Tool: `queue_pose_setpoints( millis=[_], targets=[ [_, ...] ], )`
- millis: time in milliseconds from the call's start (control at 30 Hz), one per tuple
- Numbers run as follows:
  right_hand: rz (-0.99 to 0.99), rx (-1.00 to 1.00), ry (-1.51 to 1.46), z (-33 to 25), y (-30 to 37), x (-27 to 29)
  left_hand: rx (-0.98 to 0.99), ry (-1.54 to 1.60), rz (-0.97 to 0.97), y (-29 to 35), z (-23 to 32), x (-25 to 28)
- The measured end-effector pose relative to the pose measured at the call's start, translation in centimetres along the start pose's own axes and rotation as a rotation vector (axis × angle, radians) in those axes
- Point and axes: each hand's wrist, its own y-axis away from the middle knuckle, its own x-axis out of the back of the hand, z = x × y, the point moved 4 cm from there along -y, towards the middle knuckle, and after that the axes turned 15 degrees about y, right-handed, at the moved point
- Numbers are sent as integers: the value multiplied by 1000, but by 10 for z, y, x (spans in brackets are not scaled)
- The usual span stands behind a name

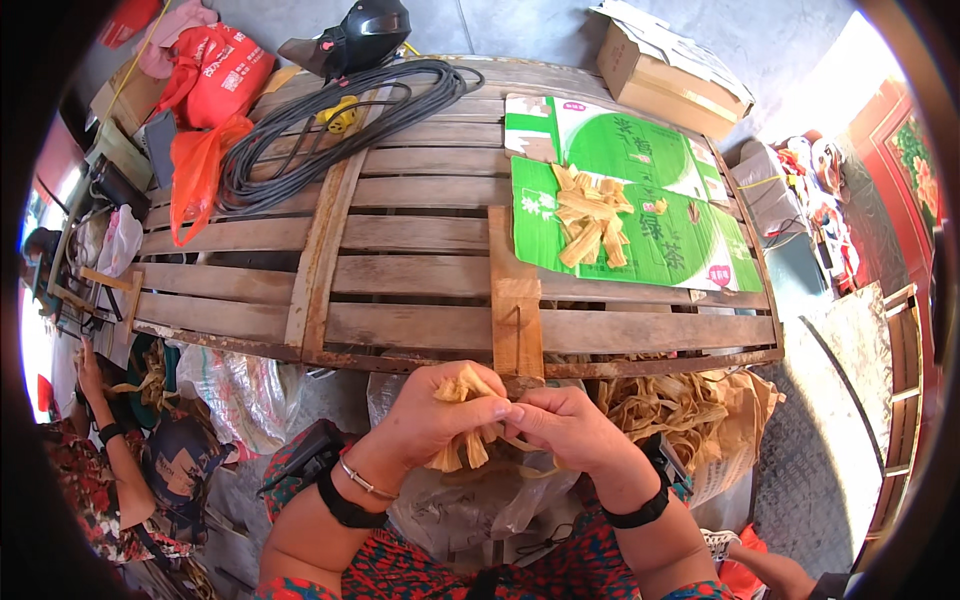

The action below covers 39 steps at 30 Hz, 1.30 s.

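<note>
In front of my lap, my left hand [435,408] is closed round a small bundle of dried, pale-yellow strips [462,455], whose ends stick out above and below the fist. My right hand [562,425] pinches a thin strip at the bundle's side, its thumb tip meeting my left thumb. Part of that strip is hidden by the fingers. Just beyond my hands, a short wooden board [516,335] lies across the slatted table's near edge. Several similar bundles [590,215] are piled on a flattened green cardboard sheet [690,235] at the right of the table.
Loose strips [670,410] fill a paper sack [748,425] by my right arm. Clear plastic [450,510] covers my lap. Coiled black cable [240,170], an orange bag [195,165] and a cardboard box [670,85] lie on the slatted table [420,235]. A co-worker's arm [125,465] shows at left.
</note>
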Motion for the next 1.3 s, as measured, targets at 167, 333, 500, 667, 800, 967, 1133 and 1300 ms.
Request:
queue_pose_setpoints(
  millis=[167,333,500,667,800,967,1133,1300],
  targets=[
    [305,153,164,1,-1,30,-134,3,152,-9,-6,14],
    [648,176,589,8,-22,47,-147,96,324,-39,-23,26],
    [906,94,1003,3,-24,51,-157,-332,453,-46,-22,32],
    [741,560,878,-9,-5,17,-625,-565,263,-14,-6,9],
    [551,975,865,-19,3,-10,20,-219,198,-4,-34,-1],
    [488,971,788,-28,15,9,403,-170,-476,23,-38,-46],
    [238,358,490,-9,4,13,118,-115,-320,22,-1,-31],
    [-203,-195,-278,11,0,-5,-883,-1237,-234,18,14,-38]
  ],
)
